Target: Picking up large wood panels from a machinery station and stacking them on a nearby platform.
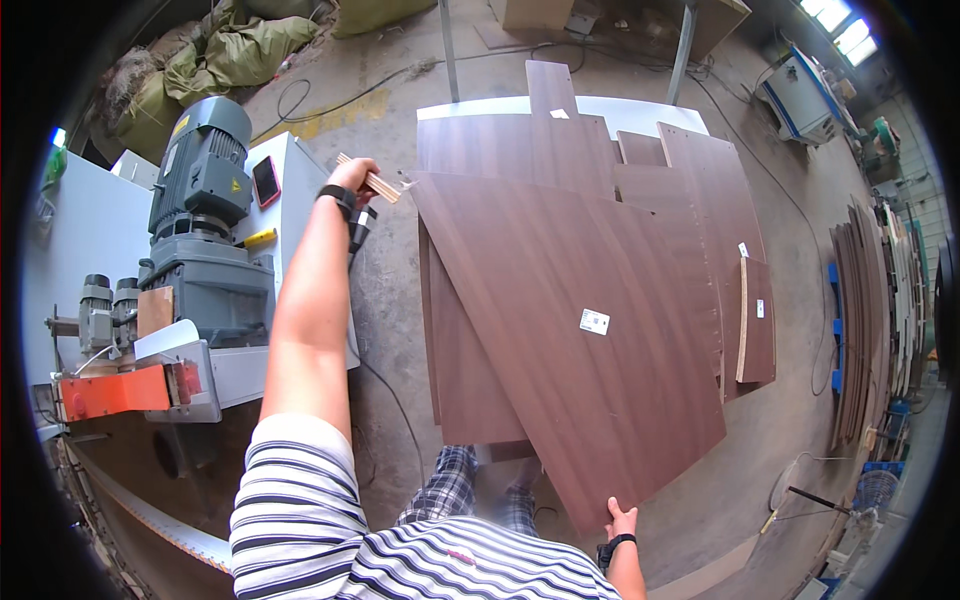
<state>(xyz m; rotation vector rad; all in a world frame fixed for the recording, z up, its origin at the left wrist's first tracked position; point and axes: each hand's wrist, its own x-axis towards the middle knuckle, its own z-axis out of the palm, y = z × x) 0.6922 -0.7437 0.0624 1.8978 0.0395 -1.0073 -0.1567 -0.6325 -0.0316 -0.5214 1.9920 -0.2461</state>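
My left hand (356, 176) is stretched out to the far left, closed around a small bundle of thin pale wooden strips (384, 188). The ends of the strips reach close to the far left corner of a large dark-brown wood-grain panel (540, 290). This panel lies tilted across a stack of similar boards, with a white label (595, 321) on its face. At the panel's near right corner, my right hand (621, 521) grips the edge, thumb on top; its other fingers are partly hidden.
Further brown boards (480, 390) lie beneath, and a short board (758, 320) rests at the right. A large grey motor (200, 170), a phone (266, 182) and a yellow-handled tool (260, 238) are on the left machine. Cables (395, 395) run along the floor. Panels (860, 310) stand far right.
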